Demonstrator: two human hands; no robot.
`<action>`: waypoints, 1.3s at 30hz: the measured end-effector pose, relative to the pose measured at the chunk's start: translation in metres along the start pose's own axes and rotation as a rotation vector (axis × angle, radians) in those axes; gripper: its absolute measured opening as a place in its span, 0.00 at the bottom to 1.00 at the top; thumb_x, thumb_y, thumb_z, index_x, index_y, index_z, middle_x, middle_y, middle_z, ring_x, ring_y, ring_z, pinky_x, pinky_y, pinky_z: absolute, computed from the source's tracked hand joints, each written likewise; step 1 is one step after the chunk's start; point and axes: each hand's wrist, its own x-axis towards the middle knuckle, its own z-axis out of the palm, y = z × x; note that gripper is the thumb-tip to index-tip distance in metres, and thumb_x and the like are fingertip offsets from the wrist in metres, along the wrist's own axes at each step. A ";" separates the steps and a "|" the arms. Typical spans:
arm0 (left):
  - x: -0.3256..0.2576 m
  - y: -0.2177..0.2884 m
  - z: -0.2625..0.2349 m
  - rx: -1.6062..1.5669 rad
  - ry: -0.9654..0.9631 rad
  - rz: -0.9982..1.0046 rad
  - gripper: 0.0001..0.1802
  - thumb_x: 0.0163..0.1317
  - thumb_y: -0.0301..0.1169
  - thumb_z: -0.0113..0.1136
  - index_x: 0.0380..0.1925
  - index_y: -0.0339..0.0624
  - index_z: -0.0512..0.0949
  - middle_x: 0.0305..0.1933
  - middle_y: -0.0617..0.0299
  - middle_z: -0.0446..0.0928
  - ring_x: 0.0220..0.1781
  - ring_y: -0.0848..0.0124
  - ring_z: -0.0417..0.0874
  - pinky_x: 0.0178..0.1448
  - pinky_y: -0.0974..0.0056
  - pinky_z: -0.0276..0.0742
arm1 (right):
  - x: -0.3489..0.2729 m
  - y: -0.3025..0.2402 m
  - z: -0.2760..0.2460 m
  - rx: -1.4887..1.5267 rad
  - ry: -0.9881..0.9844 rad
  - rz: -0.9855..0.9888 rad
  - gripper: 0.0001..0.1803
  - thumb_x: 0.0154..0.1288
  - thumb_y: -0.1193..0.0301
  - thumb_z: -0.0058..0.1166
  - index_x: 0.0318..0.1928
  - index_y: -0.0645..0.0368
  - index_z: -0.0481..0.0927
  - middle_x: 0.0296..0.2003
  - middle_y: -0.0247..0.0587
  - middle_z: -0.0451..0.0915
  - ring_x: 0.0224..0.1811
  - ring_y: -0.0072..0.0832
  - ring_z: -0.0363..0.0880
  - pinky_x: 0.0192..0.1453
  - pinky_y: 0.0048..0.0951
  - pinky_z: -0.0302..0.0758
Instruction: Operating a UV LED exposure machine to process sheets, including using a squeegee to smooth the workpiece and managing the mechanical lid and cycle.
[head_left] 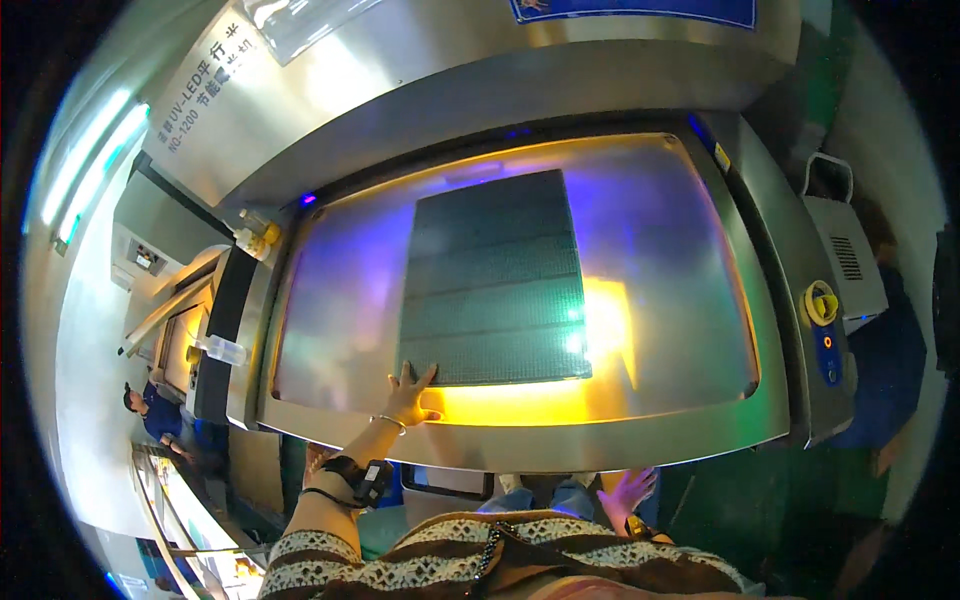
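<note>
A dark green rectangular panel (495,285), marked with a fine grid and cross bands, lies flat on the shiny metal bed (335,300) of a large machine. My left hand (407,397) reaches over the bed's front edge. Its fingers are spread, and the fingertips touch the panel's near left corner. Below the machine's front edge, close to my body, my right hand (628,492) hangs with fingers apart, holding nothing. A yellow glow and violet light reflect off the metal around the panel.
The machine's steel hood (560,75) overhangs the far side. On the right ledge are a yellow tape roll (821,303) and a blue control panel (828,345). Bottles (255,240) stand at the left edge. A co-worker (155,410) is at far left.
</note>
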 end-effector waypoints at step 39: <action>0.008 0.043 -0.020 0.226 -0.054 0.051 0.53 0.44 0.70 0.48 0.67 0.60 0.44 0.67 0.36 0.45 0.69 0.49 0.50 0.62 0.39 0.51 | -0.235 0.064 -0.128 1.443 0.454 0.224 0.25 0.47 0.75 0.60 0.49 0.63 0.72 0.36 0.39 0.78 0.35 0.31 0.77 0.40 0.30 0.73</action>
